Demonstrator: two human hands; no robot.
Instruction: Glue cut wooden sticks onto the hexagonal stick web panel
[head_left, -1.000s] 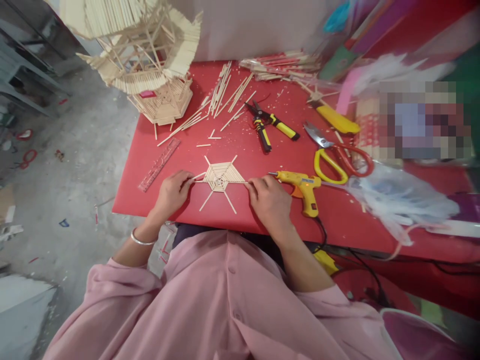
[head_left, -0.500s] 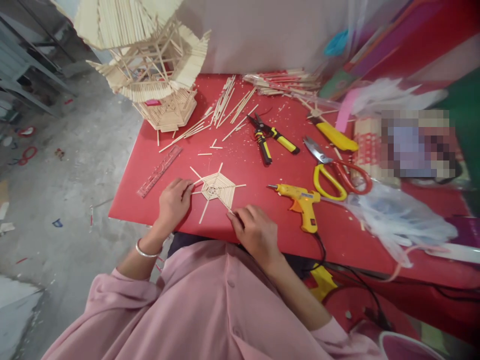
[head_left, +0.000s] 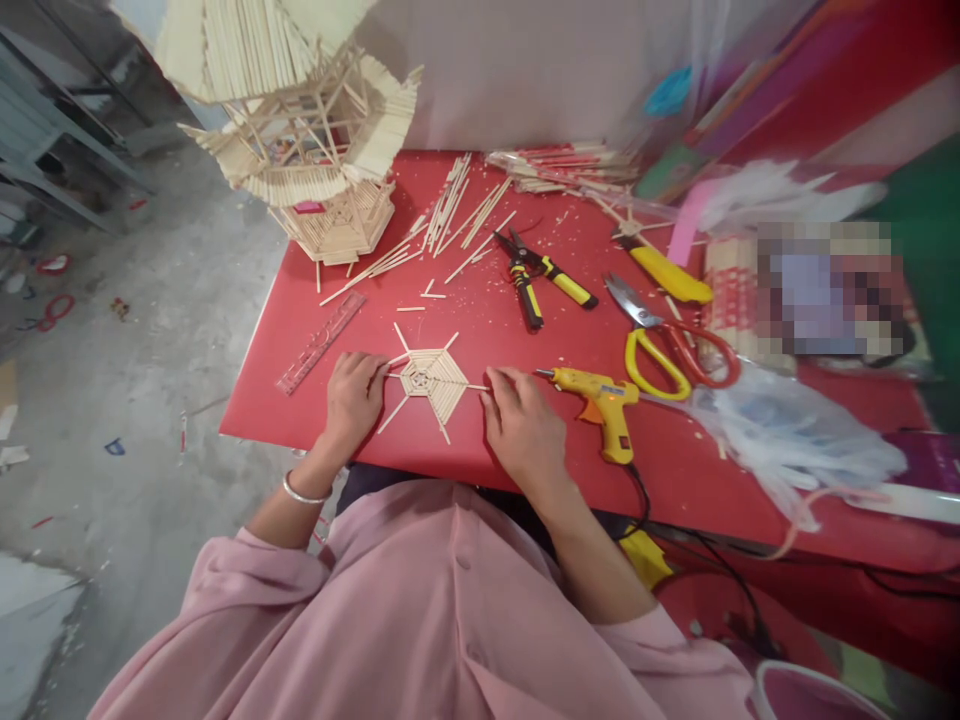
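Observation:
A web-shaped frame of thin wooden sticks (head_left: 439, 385) lies flat on the red table (head_left: 405, 450), its spokes sticking out around a partly filled middle. At its left side my left hand (head_left: 356, 395) pinches the end of a spoke between thumb and fingers. My right hand (head_left: 523, 425) pinches the tip of the spoke that points right. To the right of that hand rests a yellow glue gun (head_left: 604, 400) with its nozzle pointing left. Behind the frame are a few short cut stick pieces (head_left: 431, 291).
A large stick-built pagoda model (head_left: 337, 215) stands at the back left. Loose sticks (head_left: 450, 205), yellow-black pliers (head_left: 536, 275), a yellow-handled knife (head_left: 667, 265), scissors (head_left: 660, 340) and a clear ruler (head_left: 321, 343) lie around. Plastic bags (head_left: 802, 440) are on the right.
The stick frame has turned on the table. My right hand has moved up and right, from a lower spoke to the right-pointing one; my left hand stays at the left side.

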